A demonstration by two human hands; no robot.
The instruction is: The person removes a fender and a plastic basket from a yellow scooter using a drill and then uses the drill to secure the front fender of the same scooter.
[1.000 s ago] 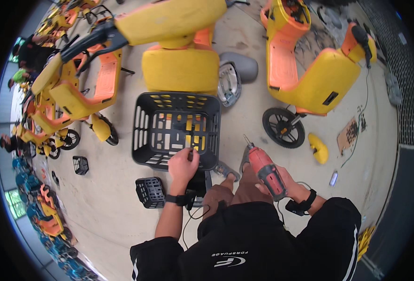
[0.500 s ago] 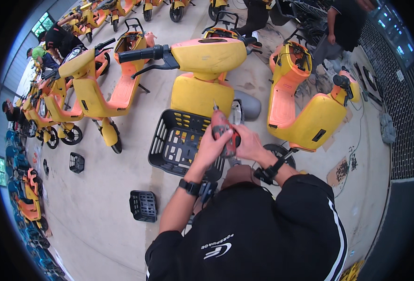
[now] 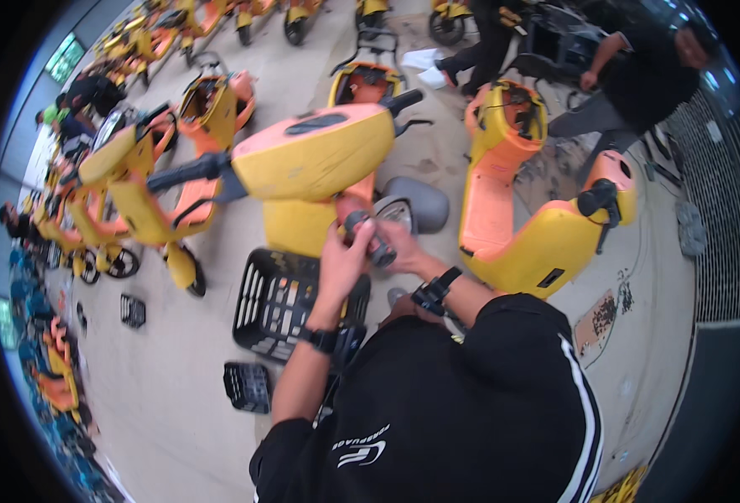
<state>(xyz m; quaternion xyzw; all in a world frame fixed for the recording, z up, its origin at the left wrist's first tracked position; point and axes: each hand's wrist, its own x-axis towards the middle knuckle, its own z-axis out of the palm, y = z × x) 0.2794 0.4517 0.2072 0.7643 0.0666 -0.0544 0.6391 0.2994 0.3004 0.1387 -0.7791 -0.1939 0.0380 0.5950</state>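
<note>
Both of my hands are wrapped around a red and black cordless drill (image 3: 368, 236). My left hand (image 3: 341, 267) has its thumb laid over the drill's body, and my right hand (image 3: 402, 245) closes on it from the other side. The drill's front end sits just below the yellow and pink handlebar cover of a scooter (image 3: 315, 159). I cannot tell whether its bit touches the scooter, as the tip is blurred. Below the yellow front panel, beside my left forearm, is a black slotted basket (image 3: 248, 293).
Another yellow scooter (image 3: 517, 243) stands close on the right, and more (image 3: 148, 210) line the left. Smaller black baskets (image 3: 247, 387) lie on the floor at left. A grey rounded part (image 3: 420, 205) is beyond my right hand. A person in dark clothes (image 3: 651, 71) stands at the far right.
My hands and the drill have moved slightly left and in toward the scooter, beneath its handlebar cover. The view has shifted and the handlebar appears tilted. Both hands still hold the drill.
</note>
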